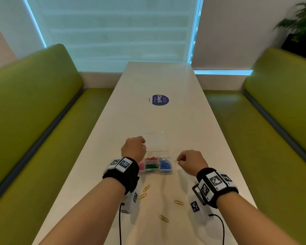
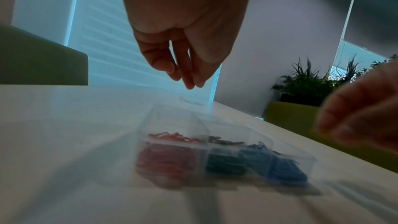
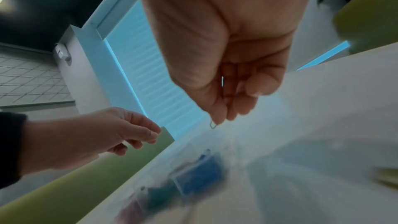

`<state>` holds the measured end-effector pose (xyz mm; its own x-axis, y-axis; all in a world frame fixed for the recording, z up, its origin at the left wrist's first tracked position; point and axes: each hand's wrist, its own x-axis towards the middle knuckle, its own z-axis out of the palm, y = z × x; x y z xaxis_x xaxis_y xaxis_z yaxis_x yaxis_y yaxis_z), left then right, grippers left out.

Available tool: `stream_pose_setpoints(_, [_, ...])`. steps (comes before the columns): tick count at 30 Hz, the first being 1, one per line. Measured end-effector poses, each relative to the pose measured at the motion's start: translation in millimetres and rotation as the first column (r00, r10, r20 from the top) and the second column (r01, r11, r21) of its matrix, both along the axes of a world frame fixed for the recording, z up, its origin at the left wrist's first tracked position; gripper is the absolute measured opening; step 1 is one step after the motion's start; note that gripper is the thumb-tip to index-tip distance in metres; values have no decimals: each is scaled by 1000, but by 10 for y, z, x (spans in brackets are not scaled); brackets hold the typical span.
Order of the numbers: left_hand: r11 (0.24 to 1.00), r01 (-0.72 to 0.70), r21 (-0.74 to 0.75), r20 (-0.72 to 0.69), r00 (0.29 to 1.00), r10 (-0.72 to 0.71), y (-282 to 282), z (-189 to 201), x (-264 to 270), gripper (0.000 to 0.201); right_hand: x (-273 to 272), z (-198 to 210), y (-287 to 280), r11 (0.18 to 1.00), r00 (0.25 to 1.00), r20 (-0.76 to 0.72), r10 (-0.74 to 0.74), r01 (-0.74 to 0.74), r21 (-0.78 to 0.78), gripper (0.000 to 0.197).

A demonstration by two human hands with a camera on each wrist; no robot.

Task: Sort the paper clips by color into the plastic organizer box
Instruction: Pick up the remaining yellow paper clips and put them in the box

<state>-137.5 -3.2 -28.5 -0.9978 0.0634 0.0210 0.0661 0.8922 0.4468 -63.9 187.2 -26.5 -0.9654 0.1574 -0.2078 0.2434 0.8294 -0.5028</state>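
R hand (image 1: 191,162) hung just right of the plastic organizer box (image 1: 166,171), thumb and forefinger pinched on 1 gold paper clip (image 1: 176,161); in the right wrist view only a small wire loop (image 3: 213,125) poked out below the fingertips, other fingers curled in behind. L hand (image 1: 133,148) hovered over the box's far-left part, above the table and not touching it, fingers (image 2: 187,74) drooping down and bunched close. Couldn't tell if anything sat between them; nothing showed in the left wrist view.

Box sat mid-table w/ its clear lid (image 1: 155,138) folded back on the far side. Compartments already held sorted clips: pink (image 1: 141,166) at left, red (image 1: 151,158) and green (image 1: 151,166) in the middle, blue (image 1: 165,164) at right. About 5 gold clips lay loose on the white table (image 1: 157,82) nearer the person, e.g. (image 1: 146,188), (image 1: 178,202), (image 1: 164,218), well apart from each other.

Handling, as I'd judge it: a clip like that weighs next to nothing, stiff thin wire, smooth finish, so it slips or twists easily in a loose pinch. Best taken across the flat w/ 2 fingertips, as R hand did. Lying flat on a hard top it likely needs a nail under 1 end or a slide to lift. Clear box looked light too, prob. shifts if bumped.

Both forearms reached forward from the near edge, wrists raised off the table, wrist bands (image 1: 121,171) w/ markers on each. Gold clip looked bound for a free compartment, though which 1 I couldn't say.
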Motion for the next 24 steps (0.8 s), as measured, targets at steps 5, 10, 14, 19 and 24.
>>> stream_pose_setpoints(5, [1000, -25, 0, 5, 1000, 25, -213, -33, 25, 31, -410, 35, -338, 1000, 998, -61, 30, -30, -7, 22])
stream_pose_setpoints(10, [1000, -12, -12, 34, 999, 13, -297, -89, 73, 31, -623, -44, -541, 999, 998, -28, 50, -50, 14, 25])
stream_pose_setpoints(14, [1000, 6, -6, 31, 1000, -5, -286, -82, 91, 31, -686, -88, -586, 998, 998, -20, 65, -64, 12, 30])
stream_pose_setpoints(19, [999, 50, 0, 26, 998, -50, -189, -57, 137, 30, -597, -72, -452, 999, 998, -45, 49, -49, -8, 31])
stream_pose_setpoints(24, [993, 117, 26, 43, 992, -118, 37, -46, 244, 30, -328, -74, -120, 1000, 998, -65, -21, 20, -14, 28])
